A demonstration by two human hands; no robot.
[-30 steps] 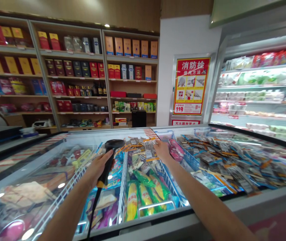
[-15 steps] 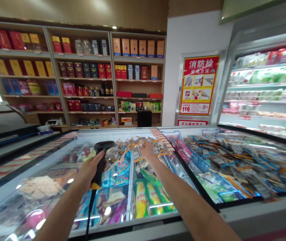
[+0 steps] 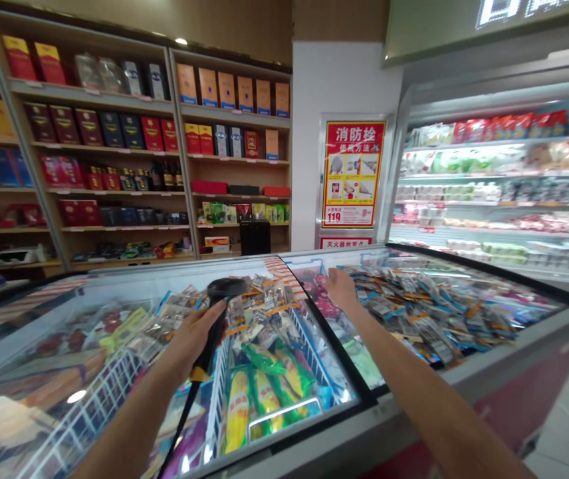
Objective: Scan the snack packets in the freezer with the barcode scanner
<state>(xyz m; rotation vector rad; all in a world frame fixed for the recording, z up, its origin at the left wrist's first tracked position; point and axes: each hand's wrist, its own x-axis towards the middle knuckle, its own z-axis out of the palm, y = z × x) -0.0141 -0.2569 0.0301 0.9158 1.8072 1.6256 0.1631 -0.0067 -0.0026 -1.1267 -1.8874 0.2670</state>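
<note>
My left hand [image 3: 199, 332] is closed around the handle of a black and yellow barcode scanner [image 3: 209, 346], its head up and its cord hanging down. Behind the scanner, small clear packets with orange and blue edges [image 3: 277, 293] lie on the chest freezer [image 3: 314, 426]. My right hand [image 3: 343, 291] is stretched out over the right part of the freezer, at the left edge of a large heap of similar packets [image 3: 429, 313]. Its fingers are mostly hidden behind the hand, so whether it holds anything does not show.
Below the glass are yellow and green corn packs [image 3: 264, 392] and a white wire basket [image 3: 85, 399]. A black divider [image 3: 334, 339] separates the freezer's halves. Shelves of boxes [image 3: 234, 120] stand behind, beside a red fire hydrant sign [image 3: 351, 173]. At right is a lit refrigerated case [image 3: 504, 179].
The view has turned to the right. My right hand has left the packets on the left side and crossed the divider to the right heap. My left hand still grips the barcode scanner.
</note>
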